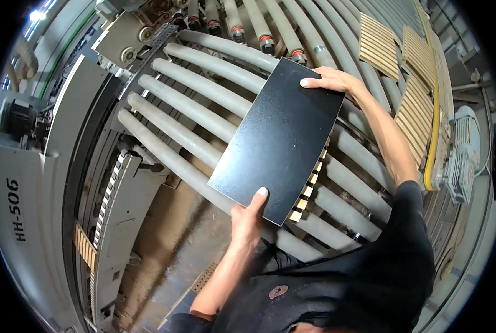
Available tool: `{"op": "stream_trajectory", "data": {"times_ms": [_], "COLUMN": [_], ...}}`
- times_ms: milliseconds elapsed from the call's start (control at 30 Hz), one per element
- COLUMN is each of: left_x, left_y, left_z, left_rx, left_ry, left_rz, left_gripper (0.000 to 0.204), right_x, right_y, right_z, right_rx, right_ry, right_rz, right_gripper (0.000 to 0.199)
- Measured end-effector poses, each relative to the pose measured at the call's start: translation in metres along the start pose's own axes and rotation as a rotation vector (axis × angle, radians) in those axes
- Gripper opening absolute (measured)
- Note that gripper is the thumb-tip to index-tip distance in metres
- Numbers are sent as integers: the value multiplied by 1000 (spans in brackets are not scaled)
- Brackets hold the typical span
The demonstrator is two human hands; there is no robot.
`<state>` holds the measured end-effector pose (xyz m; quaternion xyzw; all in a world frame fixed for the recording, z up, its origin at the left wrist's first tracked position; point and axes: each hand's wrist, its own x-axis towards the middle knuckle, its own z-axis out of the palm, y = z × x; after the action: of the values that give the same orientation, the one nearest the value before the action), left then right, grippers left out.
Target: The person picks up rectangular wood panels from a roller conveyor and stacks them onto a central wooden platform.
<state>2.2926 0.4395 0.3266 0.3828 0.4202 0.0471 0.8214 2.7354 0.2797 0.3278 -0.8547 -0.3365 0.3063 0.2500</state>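
Note:
Over the roller conveyor I hold a flat black panel (281,139), its smooth face up and slightly shiny. My left hand (245,222) grips the near left edge, thumb on top and fingers hidden underneath. At the far right corner my right hand (332,81) clasps the panel, its thumb also lying on the black face. Pale wooden slat ends (309,191) show in a row below the panel's right edge. Whether they belong to this panel or to a piece under it, I cannot tell.
Grey rollers (187,114) run under and around the panel. Several slatted wooden pieces (379,46) lie on the conveyor at the right, beside a yellow edge rail (436,122). A large grey machine (20,222) stands at the left, with another slatted piece (85,246) on it. A motor (464,155) sits far right.

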Motion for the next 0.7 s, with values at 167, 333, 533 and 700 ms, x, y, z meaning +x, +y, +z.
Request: {"op": "stream_trajectory", "data": {"times_ms": [167,333,533,700], "left_x": [1,3,33,56], "left_y": [-9,14,31,-5], "left_z": [2,-14,-68,-83], "left_rx": [25,291,788,1204], "left_ry": [20,8,-293,-204], "left_rz": [86,587,878,575], "left_gripper": [86,87,101,78], "right_x": [-20,-80,-133,-139], "right_y": [4,39,156,243], "right_z": [-1,25,69,114], "right_rx": [153,513,426,738], "right_ry": [-29,270,489,416], "right_rz": [-56,-270,-568,-402], "right_gripper": [104,98,100,102]}}
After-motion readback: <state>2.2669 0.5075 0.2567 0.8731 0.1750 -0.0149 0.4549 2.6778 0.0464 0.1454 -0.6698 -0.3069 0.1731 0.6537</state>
